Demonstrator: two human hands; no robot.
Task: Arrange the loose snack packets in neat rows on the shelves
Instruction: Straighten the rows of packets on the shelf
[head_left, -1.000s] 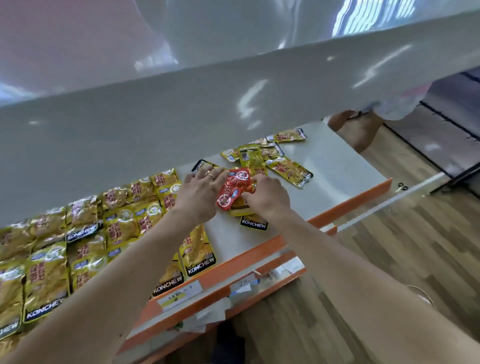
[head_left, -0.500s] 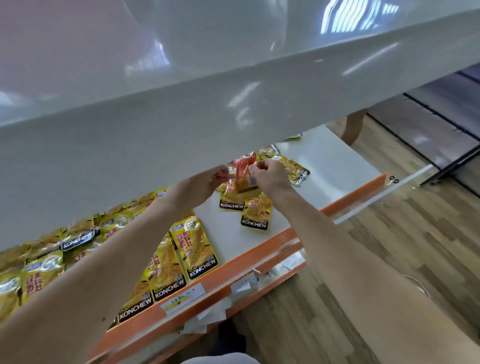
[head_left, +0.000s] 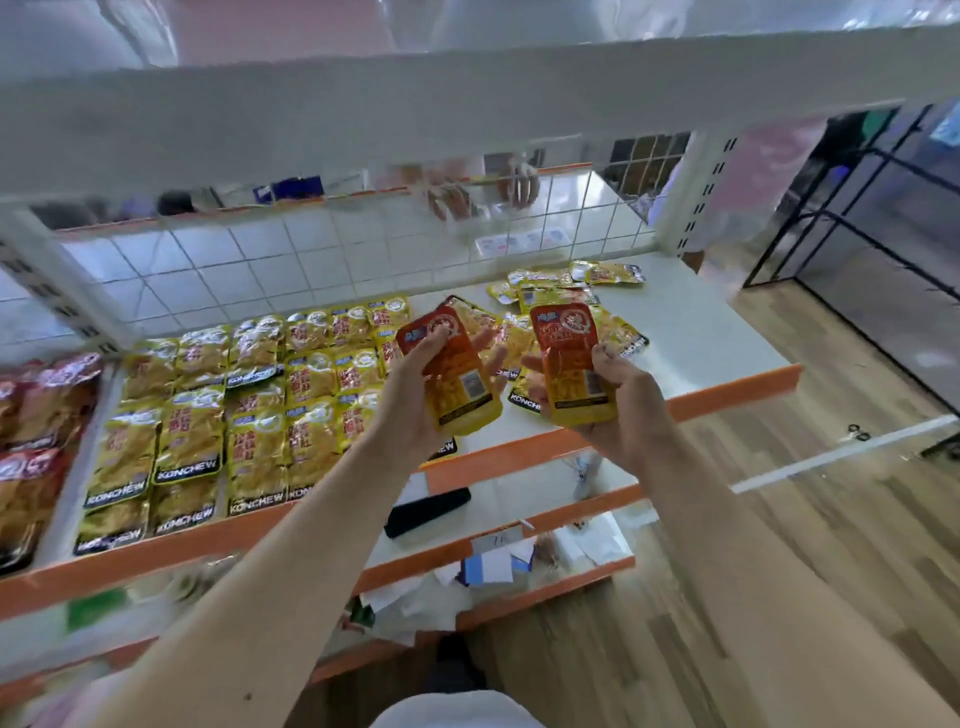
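Note:
My left hand (head_left: 415, 400) grips an orange-red snack packet (head_left: 454, 376), held up above the shelf with its thumb across the front. My right hand (head_left: 618, 400) grips a second orange-red packet (head_left: 571, 364) beside it. Below them the white shelf (head_left: 701, 332) with an orange front edge carries yellow KONCHEW packets in neat rows (head_left: 249, 395) on its left half. A loose pile of yellow packets (head_left: 566, 291) lies at the back right of the shelf, partly hidden behind my hands.
Red packets (head_left: 36, 415) fill the section at far left, past a white divider. A wire grid (head_left: 363, 254) backs the shelf; another person's hands (head_left: 478, 192) show behind it. Lower shelves hold a black object (head_left: 426, 512) and papers (head_left: 493, 566). Wooden floor lies right.
My view has dropped below the upper shelf. The red packets held together between both hands have been lifted and split, one in each hand, away from the loose pile.

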